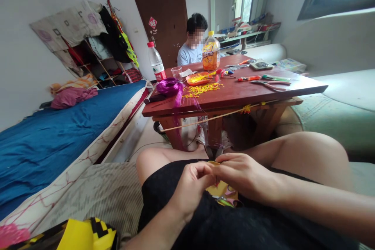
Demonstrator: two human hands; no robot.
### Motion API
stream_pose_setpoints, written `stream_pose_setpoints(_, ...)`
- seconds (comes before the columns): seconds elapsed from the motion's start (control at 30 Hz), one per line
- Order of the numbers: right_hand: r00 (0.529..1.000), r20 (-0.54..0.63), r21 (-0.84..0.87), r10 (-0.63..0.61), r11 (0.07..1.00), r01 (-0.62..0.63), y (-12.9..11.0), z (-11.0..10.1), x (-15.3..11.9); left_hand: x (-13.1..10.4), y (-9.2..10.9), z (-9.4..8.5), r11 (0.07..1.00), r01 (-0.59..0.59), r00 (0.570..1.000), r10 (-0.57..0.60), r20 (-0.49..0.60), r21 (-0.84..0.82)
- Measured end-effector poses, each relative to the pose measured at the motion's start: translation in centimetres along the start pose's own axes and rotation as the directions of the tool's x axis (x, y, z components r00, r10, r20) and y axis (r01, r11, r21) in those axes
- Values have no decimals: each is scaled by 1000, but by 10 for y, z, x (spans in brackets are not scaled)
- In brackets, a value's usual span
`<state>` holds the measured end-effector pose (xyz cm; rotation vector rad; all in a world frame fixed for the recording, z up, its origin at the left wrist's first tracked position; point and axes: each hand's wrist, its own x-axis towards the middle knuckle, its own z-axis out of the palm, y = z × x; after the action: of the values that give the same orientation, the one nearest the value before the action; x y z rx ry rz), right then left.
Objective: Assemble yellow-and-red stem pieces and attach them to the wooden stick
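My left hand and my right hand meet over my lap, fingertips pinched together. What they hold is mostly hidden by the fingers; a small, thin red bit shows just below them. A yellow edge peeks out behind the fingertips. Under my hands, on the black cloth over my lap, lies a yellow piece, its shape partly covered. Small scissors with pink handles rest on it, beside something green.
Ahead stands a red table with purple strands, yellow strips, an orange tray, pliers and bottles. A person sits behind it. A blue bed is at left, yellow-black material at lower left.
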<state>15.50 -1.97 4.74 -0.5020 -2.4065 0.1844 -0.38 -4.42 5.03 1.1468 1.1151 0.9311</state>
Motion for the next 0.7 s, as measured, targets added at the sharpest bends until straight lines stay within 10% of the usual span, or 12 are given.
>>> stream_pose_setpoints(0.07,928,72,306,365,878,-369,-1,3,5,-7,-4,1,879,-317,935,354,-41,357)
stream_pose_setpoints(0.13,767,261,558,585,557,-615,-1,7,10,-12,-10,-2,550,-520,756,652,53,653)
stream_pose_setpoints(0.27,657,517,714,548,147,-685,4,15,16,-13,-13,-11,-11,-671,480,756,446,741)
stream_pose_setpoints(0.33,665,498,691,557,209,-692,4,12,15,-12,-7,-13,49,-690,527,717,456,722)
stream_pose_setpoints(0.43,846,227,502,482,687,-526,0,0,10,-8,4,-10,682,-469,870,468,158,561)
stream_pose_setpoints(0.5,991,82,175,104,978,-117,-3,-8,5,-5,8,-7,977,-96,995,92,29,191)
stream_pose_setpoints(0.6,925,118,-240,-360,894,379,-3,-12,-2,0,7,-5,929,281,960,-272,70,-242)
stream_pose_setpoints(0.7,926,98,-283,-366,882,378,-1,-10,-4,2,3,-3,882,340,940,-326,99,-326)
